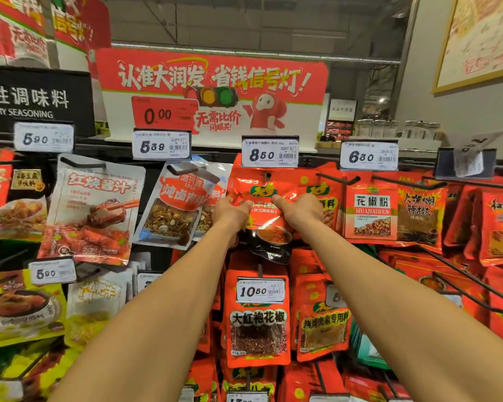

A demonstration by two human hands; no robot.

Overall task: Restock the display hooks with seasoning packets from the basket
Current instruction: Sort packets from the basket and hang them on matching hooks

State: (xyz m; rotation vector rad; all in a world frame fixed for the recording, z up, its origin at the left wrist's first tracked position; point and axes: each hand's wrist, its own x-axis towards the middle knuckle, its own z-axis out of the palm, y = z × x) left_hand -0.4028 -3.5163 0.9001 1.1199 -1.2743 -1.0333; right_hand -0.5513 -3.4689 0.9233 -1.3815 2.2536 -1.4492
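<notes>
Both hands grip a red seasoning packet (pixel 263 207) beneath the 8.50 price tag (pixel 269 152), left hand (pixel 231 211) and right hand (pixel 298 211) pinching its sides; its hole appears aligned with the display hook (pixel 268 176). Sichuan pepper powder packets (pixel 370 211) hang just right, braising spice packets (pixel 177 204) left.

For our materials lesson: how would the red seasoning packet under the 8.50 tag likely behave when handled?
Probably floppy: the red seasoning packet creases between the left hand and right hand. Likely slippery, since its film is glossy. Seemingly light, as similar packets hang from thin display hooks.
</notes>
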